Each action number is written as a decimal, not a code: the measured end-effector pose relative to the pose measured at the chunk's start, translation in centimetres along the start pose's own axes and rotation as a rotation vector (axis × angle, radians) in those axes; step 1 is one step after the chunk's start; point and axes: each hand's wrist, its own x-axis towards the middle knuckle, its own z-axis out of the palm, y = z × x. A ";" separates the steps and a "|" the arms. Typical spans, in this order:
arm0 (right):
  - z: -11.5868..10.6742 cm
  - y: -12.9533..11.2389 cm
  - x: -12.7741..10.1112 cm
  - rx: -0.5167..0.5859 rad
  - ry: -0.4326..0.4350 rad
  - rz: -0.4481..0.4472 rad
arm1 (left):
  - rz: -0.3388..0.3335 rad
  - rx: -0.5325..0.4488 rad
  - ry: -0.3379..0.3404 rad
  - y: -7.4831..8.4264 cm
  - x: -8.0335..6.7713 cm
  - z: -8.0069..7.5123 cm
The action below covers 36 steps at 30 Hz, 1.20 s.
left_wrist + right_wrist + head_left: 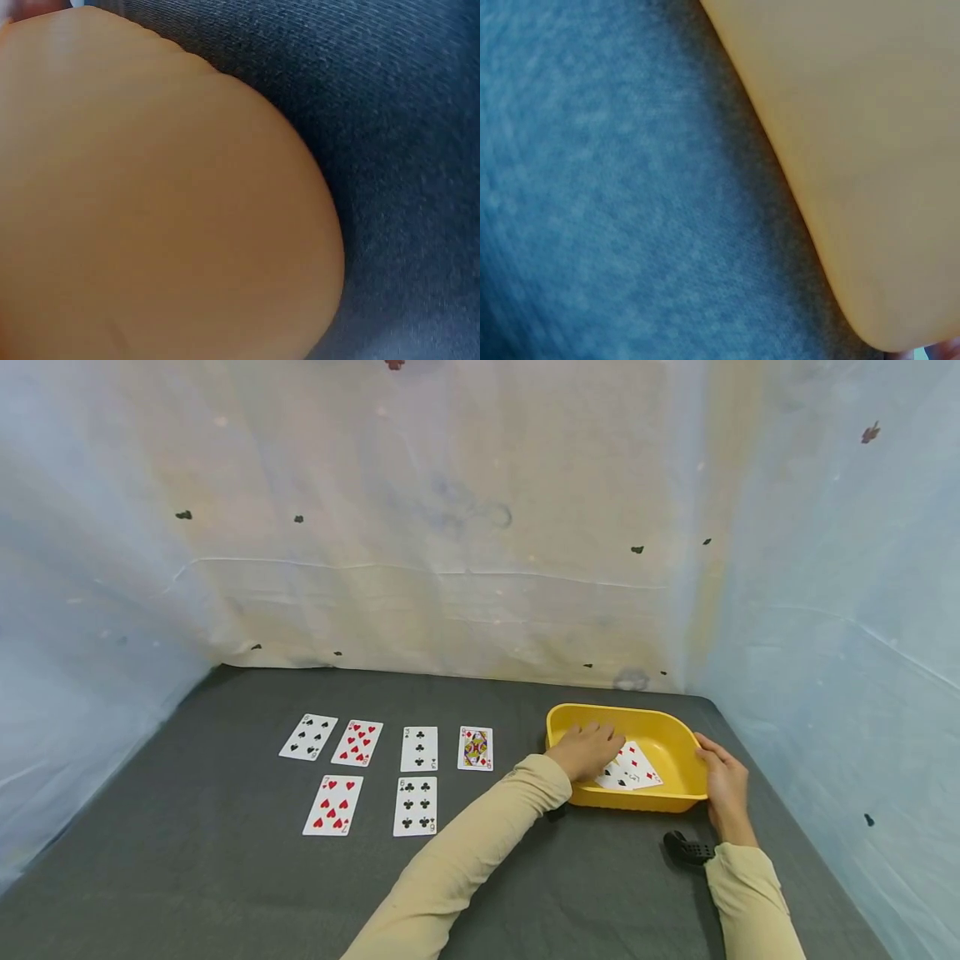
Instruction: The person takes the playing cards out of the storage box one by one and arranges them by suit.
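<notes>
Head view: the left hand [587, 750] reaches over the near-left rim of a yellow tray [671, 731] and lies on the loose cards [633, 768] inside it. Its fingers rest bent over the cards; whether they pinch a card cannot be told. The right hand [723, 783] sits against the tray's right wall, fingers along the rim and thumb on the outside, gripping that edge.

The tray stands near the far right corner of the dark grey table [187, 877], just in from its right edge. The cards in it lie face up and overlapping, red and black pips showing.

Six more cards lie face up toward the middle of the table, well apart from the tray, in two rows. Far row, left to right: a black spade card [308, 737], a red heart card [357, 742], the four of clubs [418, 748], a queen [476, 748]. Near row: a red heart card [333, 805] and the six of clubs [416, 807].

Both wrist views are blurred; each shows only the tray's yellow outer wall [150, 210] against the table cloth [615, 210].

A black wrist strap [686, 847] shows at the right cuff.
</notes>
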 end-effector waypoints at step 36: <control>0.1 -0.3 0.1 -0.016 -0.006 0.026 | -0.102 -0.106 -0.084 0.9 1.0 1.7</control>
